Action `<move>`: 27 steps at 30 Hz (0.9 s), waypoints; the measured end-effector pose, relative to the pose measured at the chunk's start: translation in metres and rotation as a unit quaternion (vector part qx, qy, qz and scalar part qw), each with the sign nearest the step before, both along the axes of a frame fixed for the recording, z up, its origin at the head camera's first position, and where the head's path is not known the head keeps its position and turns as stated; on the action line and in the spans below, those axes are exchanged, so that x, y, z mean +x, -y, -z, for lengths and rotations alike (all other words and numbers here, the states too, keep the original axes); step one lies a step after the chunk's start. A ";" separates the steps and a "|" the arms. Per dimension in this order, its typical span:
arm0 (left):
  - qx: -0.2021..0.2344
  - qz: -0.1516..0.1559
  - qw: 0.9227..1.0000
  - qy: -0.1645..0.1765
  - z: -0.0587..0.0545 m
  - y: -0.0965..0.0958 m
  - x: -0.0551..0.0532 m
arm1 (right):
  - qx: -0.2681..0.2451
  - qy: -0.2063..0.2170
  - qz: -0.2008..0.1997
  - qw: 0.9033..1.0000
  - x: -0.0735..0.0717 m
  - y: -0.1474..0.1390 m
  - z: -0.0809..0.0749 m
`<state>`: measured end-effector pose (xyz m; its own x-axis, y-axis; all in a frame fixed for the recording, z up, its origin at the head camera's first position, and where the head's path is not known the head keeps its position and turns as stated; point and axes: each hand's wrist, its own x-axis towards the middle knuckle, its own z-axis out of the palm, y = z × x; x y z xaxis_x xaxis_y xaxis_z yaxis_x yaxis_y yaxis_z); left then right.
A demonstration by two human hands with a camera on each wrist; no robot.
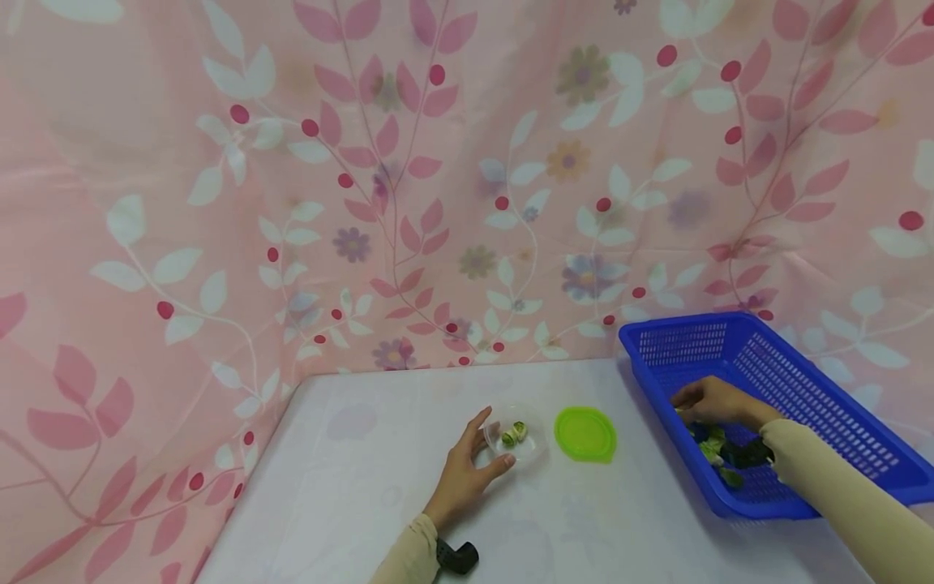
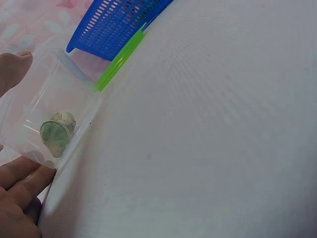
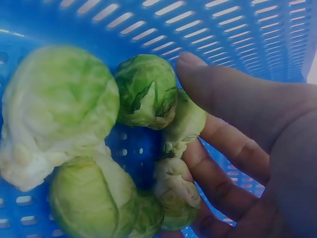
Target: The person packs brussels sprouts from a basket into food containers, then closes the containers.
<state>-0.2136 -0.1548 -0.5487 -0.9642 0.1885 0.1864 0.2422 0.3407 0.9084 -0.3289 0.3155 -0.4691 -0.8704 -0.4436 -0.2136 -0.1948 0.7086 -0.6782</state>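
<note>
Cream right sleeve (image 1: 839, 487): closest to the head camera, slanting in from the lower right.
Right hand (image 1: 718, 401): down inside a rectangular blue plastic basket with slotted walls (image 1: 810, 393), fingertips half lost to the head view; up close at the right wrist, fingers curved behind two small pale sprouts, thumb above. Grasping or merely touching? Cannot tell.
Round green leafy sprouts (image 3: 64, 94): just a dark green jumble under the wrist from above, but six at least in the right wrist view, pale stem ends included.
Left hand (image 1: 460, 474): curled about a clear round plastic bowl (image 1: 536, 446), gripping by its sides, thumb nearer, fingers farther.
Two small green-and-white sprouts (image 1: 514, 434): touching, inside the bowl; seen side by side from above, overlapping through the clear wall at the left wrist.
Flat lime-green plastic lid (image 1: 586, 435): just right of the bowl, showing a tab from above, only a thin bright strip from the left wrist.
White-covered tabletop (image 1: 328, 487): under bowl, lid and basket.
Pink leaf-and-berry curtain (image 1: 394, 203): hanging behind.
</note>
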 end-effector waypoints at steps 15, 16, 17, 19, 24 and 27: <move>-0.001 0.002 1.000 -0.006 0.004 0.001 -0.002 | 0.005 -0.009 -0.001 1.000 0.001 0.001 0.002; -0.001 0.002 1.000 -0.006 0.004 0.001 -0.002 | 0.008 -0.013 -0.001 1.000 0.001 0.002 0.002; -0.001 0.002 1.000 -0.006 0.004 0.001 -0.001 | 0.011 -0.017 -0.004 1.000 0.001 0.002 0.002; -0.001 0.004 1.000 -0.006 0.004 0.001 -0.001 | 0.016 -0.020 -0.001 1.000 0.002 0.002 0.002; 0.001 0.004 1.000 -0.004 0.003 0.001 -0.001 | 0.019 -0.019 0.010 1.000 0.001 0.002 0.003; 0.000 0.004 1.000 -0.006 0.003 0.001 -0.001 | 0.015 -0.021 0.018 1.000 0.000 0.001 0.004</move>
<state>-0.2142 -0.1561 -0.5514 -0.9605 0.1958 0.1975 0.2553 0.3390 0.9055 -0.3286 0.3141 -0.4733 -0.8941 -0.4057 -0.1896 -0.1965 0.7359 -0.6480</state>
